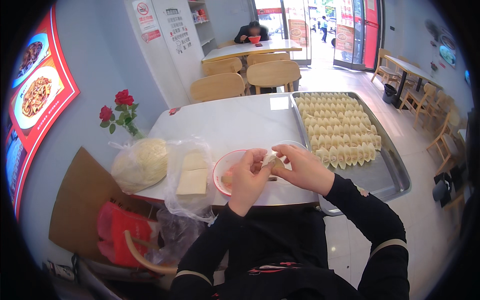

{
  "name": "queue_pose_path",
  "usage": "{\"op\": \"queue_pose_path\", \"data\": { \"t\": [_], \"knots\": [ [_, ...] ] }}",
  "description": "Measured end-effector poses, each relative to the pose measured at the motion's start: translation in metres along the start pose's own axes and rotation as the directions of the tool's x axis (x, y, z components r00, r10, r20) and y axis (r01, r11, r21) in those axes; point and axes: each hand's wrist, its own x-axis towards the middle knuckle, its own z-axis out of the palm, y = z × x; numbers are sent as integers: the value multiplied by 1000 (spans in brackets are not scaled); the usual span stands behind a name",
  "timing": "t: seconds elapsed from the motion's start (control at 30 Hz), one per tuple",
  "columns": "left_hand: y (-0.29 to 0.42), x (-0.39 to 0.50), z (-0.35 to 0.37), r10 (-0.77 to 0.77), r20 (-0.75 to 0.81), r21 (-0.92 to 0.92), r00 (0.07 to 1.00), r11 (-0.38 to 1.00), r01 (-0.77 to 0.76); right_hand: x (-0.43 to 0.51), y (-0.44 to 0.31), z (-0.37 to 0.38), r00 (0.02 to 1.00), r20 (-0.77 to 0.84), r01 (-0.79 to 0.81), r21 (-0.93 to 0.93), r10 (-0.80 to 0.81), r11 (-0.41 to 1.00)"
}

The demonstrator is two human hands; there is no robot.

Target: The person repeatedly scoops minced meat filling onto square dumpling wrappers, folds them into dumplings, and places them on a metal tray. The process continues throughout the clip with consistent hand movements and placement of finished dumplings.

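Observation:
My left hand (250,183) and my right hand (305,165) meet over the table's front edge. Between their fingertips they hold a folded wonton wrapper (277,163); any filling inside is hidden. Below my left hand, a white bowl with a red rim (218,162) contains pinkish minced filling (228,186). A flat wooden stick (226,179) lies across it, partly covered by my hand. Behind my right hand, a pale bowl (290,142) is mostly hidden. Left of the filling, square wrappers (192,182) sit stacked on a clear plastic bag (173,191).
On the right, a metal tray (390,182) bearing rows of folded wontons (339,125) overhangs the table (232,116). Bagged noodles (140,165) and a vase of red roses (124,98) stand left. Wooden chairs (273,74) and a seated person (254,32) are beyond.

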Motion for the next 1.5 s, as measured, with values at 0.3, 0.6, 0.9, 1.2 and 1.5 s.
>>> {"op": "queue_pose_path", "data": {
  "t": [0.3, 0.6, 0.9, 1.2, 1.5],
  "knots": [
    [26, -18, 33, -221, 285, 36, 933, 975, 220, -49, 47, -35, 992, -112, -12, 317, 50, 948],
    [16, -42, -74, -59, -25, 204, 998, 977, 63, -134, 231, -186, 734, -453, -574, -16, 505, 819],
    [-15, -52, -209, 92, -360, 712, 929, 670, 210, -127, 304, -188, 790, -397, -581, -237, 468, 779],
    [-13, -56, -206, 74, -94, 918, 993, 393, 58, -136, 353, -188, 899, -283, -400, -216, 335, 890],
    [10, -45, -183, 16, 65, 856, 998, 513, -64, -137, 345, -206, 842, -407, -427, -105, 353, 898]
  ]
}}
